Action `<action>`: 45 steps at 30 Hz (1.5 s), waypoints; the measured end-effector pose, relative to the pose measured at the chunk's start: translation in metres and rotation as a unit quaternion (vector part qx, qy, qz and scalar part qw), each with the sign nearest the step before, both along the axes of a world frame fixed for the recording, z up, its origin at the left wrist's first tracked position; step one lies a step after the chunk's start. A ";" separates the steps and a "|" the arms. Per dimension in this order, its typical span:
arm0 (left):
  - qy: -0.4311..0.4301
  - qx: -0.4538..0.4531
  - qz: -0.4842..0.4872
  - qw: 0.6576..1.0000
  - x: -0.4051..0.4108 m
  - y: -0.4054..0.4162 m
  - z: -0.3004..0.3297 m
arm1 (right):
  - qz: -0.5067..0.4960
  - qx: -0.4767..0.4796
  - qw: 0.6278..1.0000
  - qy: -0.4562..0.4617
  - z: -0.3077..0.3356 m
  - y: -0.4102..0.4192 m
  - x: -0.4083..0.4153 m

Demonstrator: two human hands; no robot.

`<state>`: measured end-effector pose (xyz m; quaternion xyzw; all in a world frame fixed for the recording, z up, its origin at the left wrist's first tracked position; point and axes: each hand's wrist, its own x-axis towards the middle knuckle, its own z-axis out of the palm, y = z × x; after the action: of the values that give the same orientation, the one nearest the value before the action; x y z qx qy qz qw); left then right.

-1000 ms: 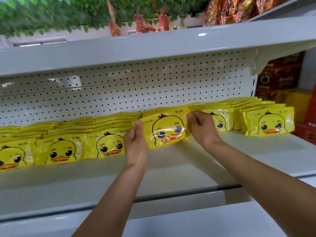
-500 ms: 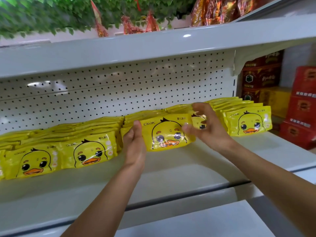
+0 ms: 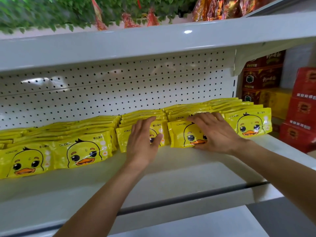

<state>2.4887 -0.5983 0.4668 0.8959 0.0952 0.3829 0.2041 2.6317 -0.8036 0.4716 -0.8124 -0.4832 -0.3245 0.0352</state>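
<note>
Yellow packs printed with a duck face stand in rows along the back of a white shelf point(image 3: 171, 170). My left hand point(image 3: 142, 142) lies flat with straight fingers against the front pack point(image 3: 124, 137) of one middle row. My right hand point(image 3: 215, 132) rests with spread fingers on the front pack point(image 3: 179, 135) of the row to the right of it, covering its right half. Both packs stand on the shelf, leaning back on their rows.
More duck packs point(image 3: 82, 151) fill the shelf to the left, and one row point(image 3: 249, 124) stands at the right end. A pegboard wall point(image 3: 119, 86) backs the shelf and another shelf point(image 3: 136, 43) hangs overhead. Red and yellow boxes point(image 3: 301, 106) are stacked at the right.
Both hands held one pack by its ends in front of the rows. That pack now stands on the shelf in line, and the hands press flat on two neighbouring front packs.
</note>
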 end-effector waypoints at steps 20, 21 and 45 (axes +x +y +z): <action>0.207 0.284 0.102 0.931 0.007 0.042 -0.003 | -0.082 -0.087 0.993 0.023 0.003 0.022 0.022; 0.212 0.283 0.101 0.930 0.008 0.041 -0.001 | -0.089 -0.087 0.992 0.029 0.003 0.024 0.019; 0.094 0.171 -0.247 0.949 -0.118 -0.085 -0.013 | -0.353 0.208 0.903 0.125 -0.058 -0.113 -0.253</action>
<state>2.3702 -0.6829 0.4535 0.9448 -0.1773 0.2449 0.1265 2.3790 -0.9164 0.4134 -0.9381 -0.0775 -0.3043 0.1466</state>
